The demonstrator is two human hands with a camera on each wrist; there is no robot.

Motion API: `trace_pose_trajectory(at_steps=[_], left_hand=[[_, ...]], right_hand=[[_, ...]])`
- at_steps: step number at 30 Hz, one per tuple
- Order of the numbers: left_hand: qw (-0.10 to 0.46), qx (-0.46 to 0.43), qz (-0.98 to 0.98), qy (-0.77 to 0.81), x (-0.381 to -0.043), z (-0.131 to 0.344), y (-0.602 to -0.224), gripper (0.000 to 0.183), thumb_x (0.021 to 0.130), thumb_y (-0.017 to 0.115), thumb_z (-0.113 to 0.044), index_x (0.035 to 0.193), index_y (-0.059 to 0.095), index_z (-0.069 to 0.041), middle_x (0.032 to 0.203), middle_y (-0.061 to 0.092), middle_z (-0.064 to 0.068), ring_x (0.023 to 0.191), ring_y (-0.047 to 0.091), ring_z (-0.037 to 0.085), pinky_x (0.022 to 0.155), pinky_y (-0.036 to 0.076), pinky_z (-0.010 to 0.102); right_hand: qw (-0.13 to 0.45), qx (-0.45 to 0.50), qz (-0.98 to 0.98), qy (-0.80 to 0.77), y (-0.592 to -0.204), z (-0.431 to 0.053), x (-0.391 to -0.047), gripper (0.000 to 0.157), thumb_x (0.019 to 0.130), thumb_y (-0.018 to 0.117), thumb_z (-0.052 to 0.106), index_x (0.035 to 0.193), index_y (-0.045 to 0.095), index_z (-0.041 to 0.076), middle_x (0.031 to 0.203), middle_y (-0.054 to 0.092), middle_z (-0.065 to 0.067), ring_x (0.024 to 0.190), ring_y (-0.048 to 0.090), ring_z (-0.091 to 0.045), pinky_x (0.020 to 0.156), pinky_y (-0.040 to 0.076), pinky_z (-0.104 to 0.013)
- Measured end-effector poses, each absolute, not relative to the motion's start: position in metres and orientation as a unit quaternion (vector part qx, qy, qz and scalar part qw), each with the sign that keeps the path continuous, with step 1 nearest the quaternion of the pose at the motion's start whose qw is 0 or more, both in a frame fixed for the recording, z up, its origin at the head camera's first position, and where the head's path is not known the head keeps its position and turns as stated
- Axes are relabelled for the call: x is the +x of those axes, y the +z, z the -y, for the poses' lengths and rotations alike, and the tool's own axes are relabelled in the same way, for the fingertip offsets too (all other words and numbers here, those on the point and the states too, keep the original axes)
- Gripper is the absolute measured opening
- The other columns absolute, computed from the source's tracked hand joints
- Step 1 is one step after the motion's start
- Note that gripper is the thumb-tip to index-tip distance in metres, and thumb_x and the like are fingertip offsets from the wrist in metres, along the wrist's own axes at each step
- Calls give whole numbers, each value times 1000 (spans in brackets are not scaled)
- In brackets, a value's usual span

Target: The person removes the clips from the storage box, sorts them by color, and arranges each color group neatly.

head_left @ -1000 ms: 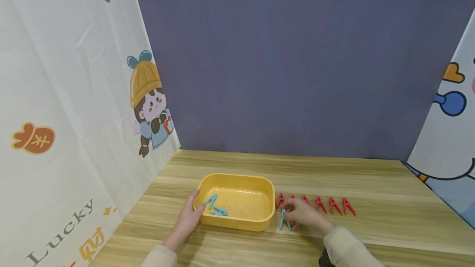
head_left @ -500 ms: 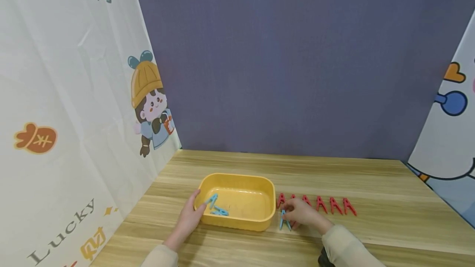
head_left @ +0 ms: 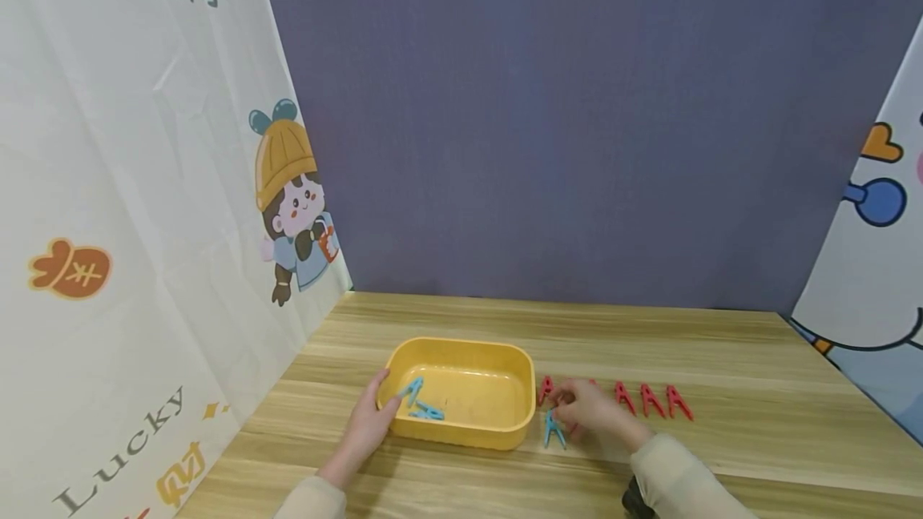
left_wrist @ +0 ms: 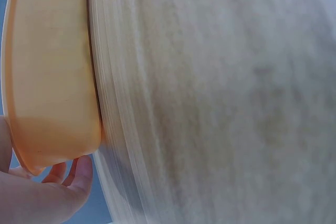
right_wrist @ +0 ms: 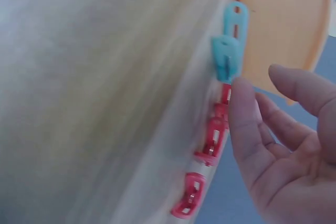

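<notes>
Right hand (head_left: pixel 587 409) was over the desk (head_left: pixel 461 480), just past the right end of a yellow bin (head_left: pixel 477 436); thumb and index finger stood apart in the close wrist view, nothing grasped. A blue clothespin (head_left: pixel 554 429) was at the index fingertip, its legs spread toward the near side of the desk; contact with the finger could not be told. That clothespin was on the desk, beside the bin and nearer the person than a row of red clothespins (head_left: pixel 651 400). The row ran rightward from the bin, spaced out, part of it hidden behind the right hand. Left hand (head_left: pixel 368 420) held the bin's left end, thumb over the rim, fingers against the outer wall. Inside the bin, toward that end, were two other blue clothespins (head_left: pixel 429 410), one near the thumb, the other on the bin's floor. Behind the desk hung a dark blue-grey cloth (head_left: pixel 548 126); a white printed sheet (head_left: pixel 159 183) with a cartoon figure stood on the left.
</notes>
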State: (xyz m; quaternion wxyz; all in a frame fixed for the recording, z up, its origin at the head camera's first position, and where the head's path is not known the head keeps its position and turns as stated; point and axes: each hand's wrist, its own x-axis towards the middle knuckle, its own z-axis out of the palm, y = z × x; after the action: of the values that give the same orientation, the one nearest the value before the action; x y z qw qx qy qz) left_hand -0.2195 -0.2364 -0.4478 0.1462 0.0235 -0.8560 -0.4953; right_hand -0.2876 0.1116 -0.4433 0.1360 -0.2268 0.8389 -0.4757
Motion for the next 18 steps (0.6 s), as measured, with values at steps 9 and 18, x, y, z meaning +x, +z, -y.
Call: trace_pose_trajectory(at_steps=[9,18], left_hand=[[145,26,855,-498,-220,236,-448,51,91,52,-8,137,33,6,138,32,30,126,28,46,103,23,57],[140,30,851,-505,-220,236,-448,52,91,51,-9,137,33,5,139,30,30,127,26,46,103,22,57]], right_hand=[[120,-249,-828,-487,-431,-113,-289,27,81,61,1,103,53,-13,73,54,-9,49,51,-17,45,52,-41],[91,-274,-822,-491,-422,-113,-290,28,82,61,8,103,55,-10,76,54,-8,49,48,-11,41,47,-27]])
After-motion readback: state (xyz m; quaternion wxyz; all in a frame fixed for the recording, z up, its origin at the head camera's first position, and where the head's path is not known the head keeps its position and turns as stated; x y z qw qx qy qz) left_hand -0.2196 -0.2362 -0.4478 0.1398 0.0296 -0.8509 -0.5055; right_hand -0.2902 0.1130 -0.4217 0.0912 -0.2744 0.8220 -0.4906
